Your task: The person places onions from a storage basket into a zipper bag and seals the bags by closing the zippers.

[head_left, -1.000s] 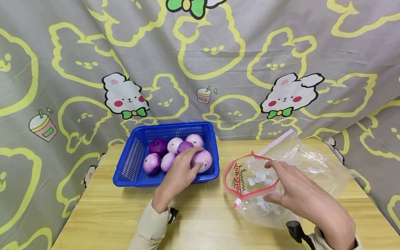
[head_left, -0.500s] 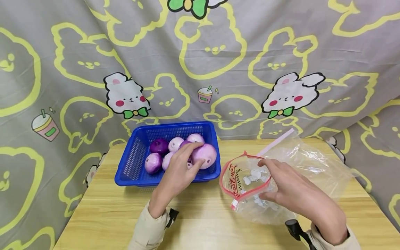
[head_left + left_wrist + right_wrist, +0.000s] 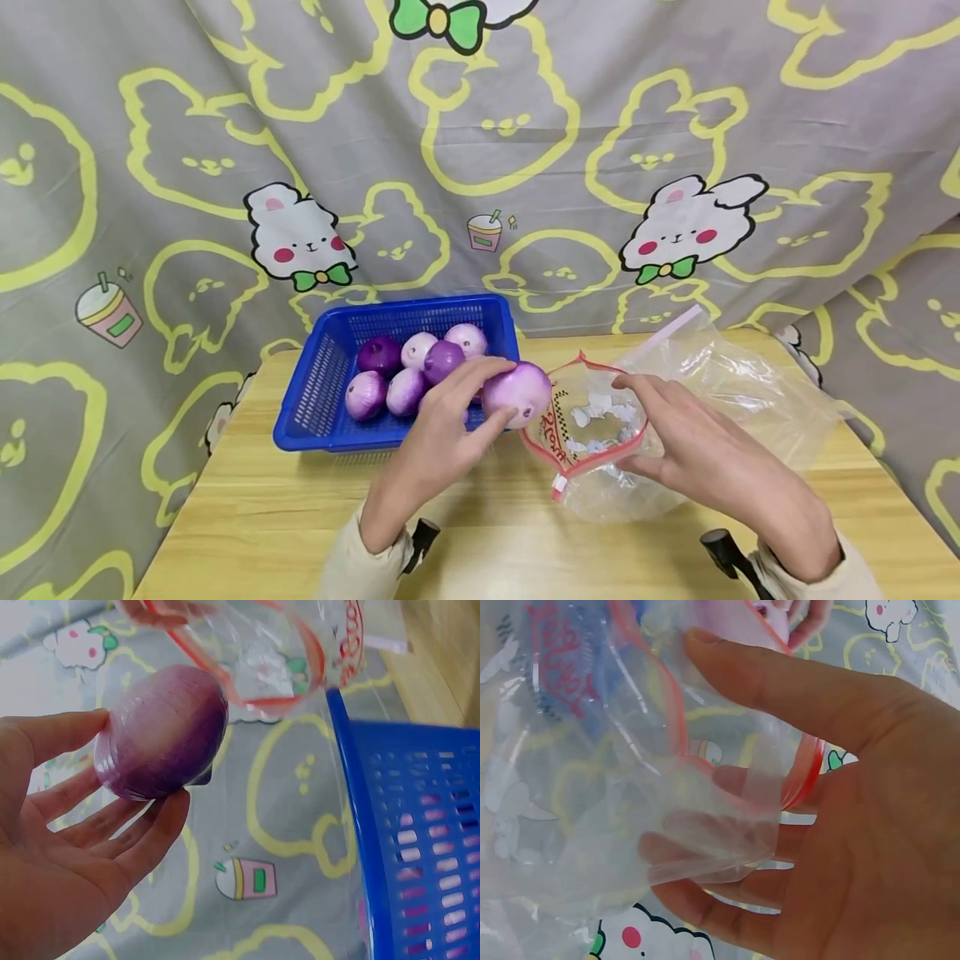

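My left hand (image 3: 446,425) pinches a pale purple onion (image 3: 517,395) between thumb and fingers, raised past the basket's right rim. In the head view this onion overlaps the left edge of the bag's mouth. The left wrist view shows the fingertips on the underside of the onion (image 3: 161,735) and the thumb on its side. My right hand (image 3: 705,454) holds a clear zip bag (image 3: 750,400) with its red-edged mouth spread wide. Through the plastic, the fingers (image 3: 686,825) show behind the bag's wall, with the thumb in front.
Several more onions (image 3: 444,362) lie in a blue plastic basket (image 3: 318,387) at the left of the wooden table (image 3: 247,517). A zip slider (image 3: 559,483) sits at the bag mouth's near corner. A patterned curtain (image 3: 540,150) hangs directly behind the table.
The left hand has lifted the onion out of the basket and carried it right to the bag's mouth. The right hand has shifted slightly left, bringing the bag's mouth along.
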Motion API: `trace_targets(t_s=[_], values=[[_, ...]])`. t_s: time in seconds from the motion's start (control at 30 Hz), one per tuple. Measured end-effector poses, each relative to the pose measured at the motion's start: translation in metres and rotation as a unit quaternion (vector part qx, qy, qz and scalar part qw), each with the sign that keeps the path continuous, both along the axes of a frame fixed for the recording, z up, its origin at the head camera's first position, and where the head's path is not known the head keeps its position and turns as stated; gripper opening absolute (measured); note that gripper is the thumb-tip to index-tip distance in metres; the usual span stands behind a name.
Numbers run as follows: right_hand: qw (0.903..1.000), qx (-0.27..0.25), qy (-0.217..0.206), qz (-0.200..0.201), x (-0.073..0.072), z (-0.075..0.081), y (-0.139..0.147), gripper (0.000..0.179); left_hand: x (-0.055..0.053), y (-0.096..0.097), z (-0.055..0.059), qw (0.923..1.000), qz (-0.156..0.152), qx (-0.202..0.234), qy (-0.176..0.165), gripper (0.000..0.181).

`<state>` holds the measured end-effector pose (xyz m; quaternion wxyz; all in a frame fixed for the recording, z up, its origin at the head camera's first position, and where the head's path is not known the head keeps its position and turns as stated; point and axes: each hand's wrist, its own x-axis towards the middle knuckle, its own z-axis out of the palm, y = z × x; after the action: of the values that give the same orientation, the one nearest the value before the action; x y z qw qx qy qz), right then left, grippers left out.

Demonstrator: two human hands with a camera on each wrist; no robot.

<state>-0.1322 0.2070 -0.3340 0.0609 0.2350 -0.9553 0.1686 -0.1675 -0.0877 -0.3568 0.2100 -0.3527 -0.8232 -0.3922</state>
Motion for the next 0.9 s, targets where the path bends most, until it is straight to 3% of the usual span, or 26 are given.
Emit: trace_targets(t_s=[0.2,0.57,0.9], values=[[0.9996,-0.012,0.021,0.013,0.000,0.000,0.001,0.081,0.008,0.006,0.002,0.9998,-0.014,-0.013,-0.008,0.042],[0.9982,-0.024,0.046,0.028,0.005,0.003,0.000,0.081,0.013,0.015,0.002,0.9989,-0.034,-0.031,-0.001,0.041],[0.9976,-0.034,0.054,0.027,0.011,0.003,-0.001,0.082,0.017,0.021,-0.003,0.9980,-0.019,-0.059,0.010,0.040]])
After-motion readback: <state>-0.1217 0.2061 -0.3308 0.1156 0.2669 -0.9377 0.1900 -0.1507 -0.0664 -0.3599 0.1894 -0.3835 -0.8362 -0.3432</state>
